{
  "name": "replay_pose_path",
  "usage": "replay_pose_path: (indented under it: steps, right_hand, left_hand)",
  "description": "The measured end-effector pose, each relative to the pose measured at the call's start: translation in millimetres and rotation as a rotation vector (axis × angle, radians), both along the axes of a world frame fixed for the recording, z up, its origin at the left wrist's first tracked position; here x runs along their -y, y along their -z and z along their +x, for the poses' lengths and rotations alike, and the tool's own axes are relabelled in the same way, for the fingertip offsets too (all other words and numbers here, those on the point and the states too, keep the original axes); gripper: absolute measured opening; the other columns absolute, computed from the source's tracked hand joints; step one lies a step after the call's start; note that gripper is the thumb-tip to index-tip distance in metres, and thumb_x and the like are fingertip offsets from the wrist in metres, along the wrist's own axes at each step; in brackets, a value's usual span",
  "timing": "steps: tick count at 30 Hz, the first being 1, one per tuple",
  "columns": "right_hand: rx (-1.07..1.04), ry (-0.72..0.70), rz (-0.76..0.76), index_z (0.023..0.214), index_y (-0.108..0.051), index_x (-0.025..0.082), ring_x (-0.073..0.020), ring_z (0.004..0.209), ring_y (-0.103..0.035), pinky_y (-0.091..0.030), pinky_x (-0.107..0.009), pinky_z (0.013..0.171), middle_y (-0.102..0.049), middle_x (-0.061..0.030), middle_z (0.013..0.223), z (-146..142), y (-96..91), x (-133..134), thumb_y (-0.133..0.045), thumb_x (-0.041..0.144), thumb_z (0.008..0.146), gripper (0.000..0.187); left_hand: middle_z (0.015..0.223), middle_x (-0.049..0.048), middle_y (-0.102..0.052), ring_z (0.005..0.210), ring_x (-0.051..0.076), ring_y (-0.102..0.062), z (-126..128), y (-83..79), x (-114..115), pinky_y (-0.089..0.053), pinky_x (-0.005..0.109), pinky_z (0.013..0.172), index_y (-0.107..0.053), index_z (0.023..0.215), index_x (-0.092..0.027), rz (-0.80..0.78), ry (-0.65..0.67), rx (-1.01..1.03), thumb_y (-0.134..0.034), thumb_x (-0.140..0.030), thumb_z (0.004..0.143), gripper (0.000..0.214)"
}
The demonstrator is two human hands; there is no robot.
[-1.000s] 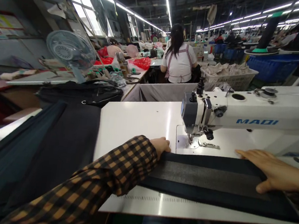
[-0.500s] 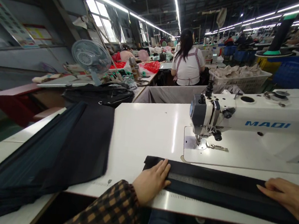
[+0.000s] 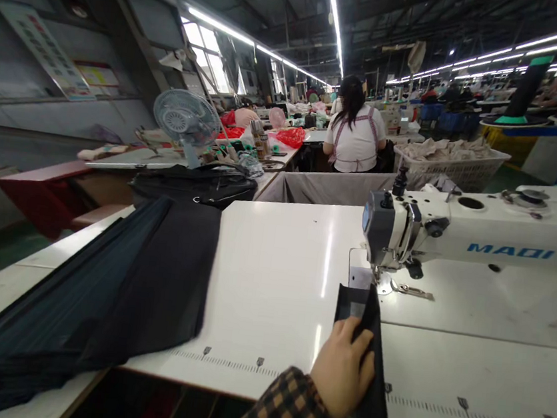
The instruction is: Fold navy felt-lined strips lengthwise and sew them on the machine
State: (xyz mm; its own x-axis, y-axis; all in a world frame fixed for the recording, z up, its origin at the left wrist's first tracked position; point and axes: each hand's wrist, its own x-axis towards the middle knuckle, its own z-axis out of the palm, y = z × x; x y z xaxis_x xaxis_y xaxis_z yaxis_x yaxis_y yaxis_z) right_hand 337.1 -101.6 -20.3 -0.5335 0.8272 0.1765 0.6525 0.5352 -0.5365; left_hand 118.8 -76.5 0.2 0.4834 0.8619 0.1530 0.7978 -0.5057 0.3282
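Dark fabric strip (image 3: pixel 365 353) gripped by the left hand (image 3: pixel 341 377) at the table (image 3: pixel 275 282) front edge, its far end laid just before the sewing machine (image 3: pixel 456 236) needle, right hand unseen, black cloth (image 3: pixel 149 288) spread well apart.

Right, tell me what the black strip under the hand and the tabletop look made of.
Black strip: seemingly woven fabric, matte; it bends limply over the table edge under the left hand. Tabletop: probably white laminate, glossy, mirroring the ceiling lights.
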Motion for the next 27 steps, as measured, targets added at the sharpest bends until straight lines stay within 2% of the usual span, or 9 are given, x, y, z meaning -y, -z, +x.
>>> replay_pose_path:
  steps: [3, 6, 8, 10, 13, 16, 20, 24, 27]
  right_hand:
    - [-0.075, 0.143, 0.002, 0.094, -0.058, 0.023, -0.0124, 0.072, -0.055, -0.048, -0.026, 0.060, -0.059, -0.0027, 0.091, -18.8, 8.1, 3.5, -0.041, 0.037, 0.088, 0.023]
    - [-0.200, 0.331, 0.024, 0.100, -0.056, 0.023, -0.0165, 0.084, -0.054, -0.048, -0.032, 0.073, -0.057, -0.0038, 0.094, -16.3, 9.2, -31.5, -0.038, 0.034, 0.088, 0.024]
    - [-0.189, 0.315, 0.052, 0.099, -0.054, 0.023, -0.0189, 0.095, -0.050, -0.044, -0.036, 0.082, -0.053, -0.0045, 0.100, -10.3, 8.5, -63.9, -0.042, 0.035, 0.085, 0.022]
    - [-0.147, 0.280, 0.058, 0.088, -0.055, 0.022, -0.0201, 0.096, -0.048, -0.041, -0.038, 0.084, -0.052, -0.0042, 0.097, -7.4, 9.7, -88.9, -0.048, 0.034, 0.081, 0.016]
    - [-0.106, 0.300, 0.056, 0.073, -0.053, 0.021, -0.0201, 0.087, -0.049, -0.040, -0.040, 0.080, -0.053, -0.0030, 0.087, -11.7, 15.9, -103.6, -0.052, 0.033, 0.078, 0.013]
    - [-0.080, 0.378, 0.082, 0.072, -0.051, 0.021, -0.0212, 0.084, -0.049, -0.040, -0.042, 0.078, -0.052, -0.0036, 0.083, -20.6, 22.7, -101.1, -0.052, 0.031, 0.078, 0.012]
    - [-0.060, 0.473, 0.161, 0.088, -0.051, 0.019, -0.0243, 0.096, -0.046, -0.038, -0.045, 0.083, -0.052, -0.0088, 0.096, -29.0, 24.9, -88.3, -0.043, 0.024, 0.083, 0.011]
    - [-0.013, 0.337, 0.218, 0.100, -0.054, 0.020, -0.0200, 0.105, -0.045, -0.037, -0.040, 0.092, -0.054, -0.0061, 0.108, -29.0, 24.6, -63.1, -0.035, 0.018, 0.087, 0.024]
    - [0.155, 0.220, 0.324, 0.120, -0.045, 0.015, -0.0195, 0.117, -0.038, -0.036, -0.038, 0.096, -0.045, -0.0078, 0.125, -26.6, 27.0, -45.0, -0.034, 0.018, 0.088, 0.035]
  left_hand:
    - [0.120, 0.0074, -0.044, 0.110, 0.023, -0.042, 17.5, 8.8, 14.3, -0.044, 0.035, 0.092, -0.052, 0.102, -0.021, -0.048, 0.028, 0.128, -0.047, -0.018, 0.076, 0.026]
    - [0.126, 0.0069, -0.041, 0.112, 0.023, -0.041, 25.9, 13.2, 15.7, -0.044, 0.036, 0.092, -0.050, 0.103, -0.021, -0.080, 0.039, 0.135, -0.048, -0.016, 0.074, 0.030]
    - [0.131, 0.0055, -0.036, 0.113, 0.024, -0.040, 28.3, 14.8, 13.6, -0.045, 0.036, 0.090, -0.050, 0.103, -0.021, -0.084, 0.040, 0.102, -0.048, -0.015, 0.073, 0.030]
    - [0.136, 0.0025, -0.031, 0.115, 0.025, -0.038, 29.0, 16.7, 11.0, -0.044, 0.036, 0.092, -0.051, 0.099, -0.020, -0.063, 0.058, 0.055, -0.046, -0.013, 0.073, 0.028]
    - [0.140, 0.0008, -0.026, 0.115, 0.027, -0.038, 28.3, 20.8, 7.5, -0.038, 0.039, 0.097, -0.052, 0.097, -0.020, -0.030, 0.126, -0.008, -0.046, -0.014, 0.073, 0.025]
    - [0.142, 0.0028, -0.022, 0.114, 0.030, -0.038, 28.1, 23.6, 4.9, -0.037, 0.044, 0.095, -0.051, 0.101, -0.020, -0.032, 0.151, -0.047, -0.047, -0.019, 0.073, 0.028]
    - [0.140, 0.0072, -0.025, 0.113, 0.032, -0.037, 32.8, 20.8, 2.7, -0.037, 0.047, 0.093, -0.048, 0.108, -0.018, -0.034, 0.145, -0.087, -0.049, -0.022, 0.072, 0.037]
    - [0.136, 0.0073, -0.032, 0.112, 0.031, -0.038, 40.6, 16.0, 4.1, -0.037, 0.046, 0.092, -0.049, 0.107, -0.018, -0.031, 0.097, -0.088, -0.048, -0.019, 0.072, 0.035]
    - [0.135, 0.0041, -0.034, 0.113, 0.026, -0.038, 40.3, 15.6, 6.0, -0.037, 0.043, 0.093, -0.049, 0.107, -0.019, 0.011, 0.064, -0.027, -0.043, -0.012, 0.074, 0.034]
